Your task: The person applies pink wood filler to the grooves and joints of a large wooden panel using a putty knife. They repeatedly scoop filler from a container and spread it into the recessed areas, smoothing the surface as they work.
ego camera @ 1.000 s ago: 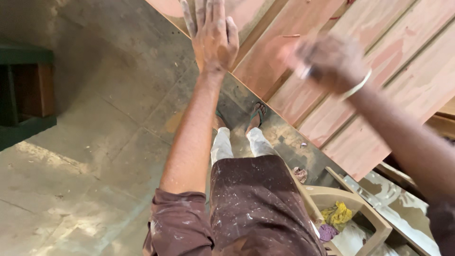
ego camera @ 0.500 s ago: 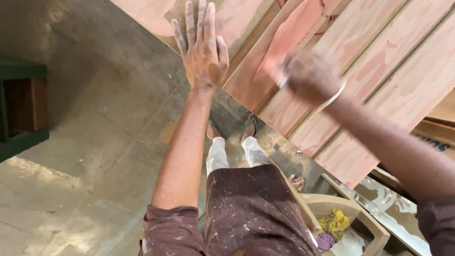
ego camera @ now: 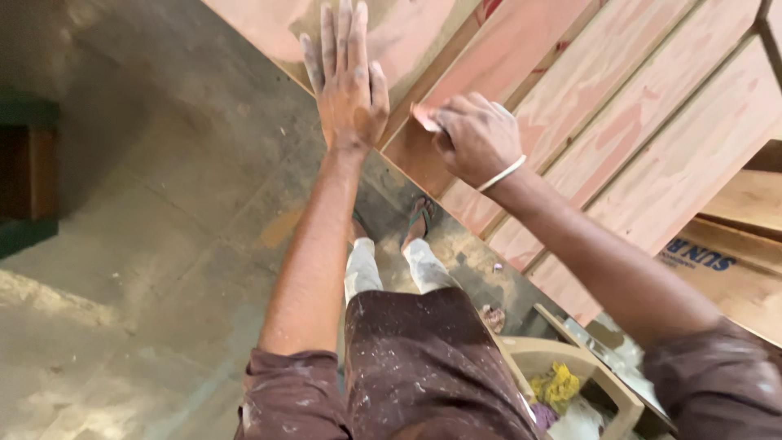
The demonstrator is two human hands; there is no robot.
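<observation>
Left hand [ego camera: 350,85] lies flat on reddish plywood panels [ego camera: 635,106] above a concrete floor [ego camera: 163,244]; right hand [ego camera: 476,138] grips sandpaper [ego camera: 425,118].

Two hands [ego camera: 407,110], one sandpaper piece [ego camera: 425,118], about five wooden panels [ego camera: 652,122].

Matt reddish wooden panels [ego camera: 652,122], rough grey concrete floor [ego camera: 163,244], paint-speckled cloth shirt [ego camera: 423,367].

The reddish wooden panels [ego camera: 619,122] stand edge-down on the concrete floor [ego camera: 163,269] in front of me. My sandalled feet [ego camera: 419,220] rest on that floor beside them, near a small wooden box [ego camera: 570,367] with yellow rags.
</observation>
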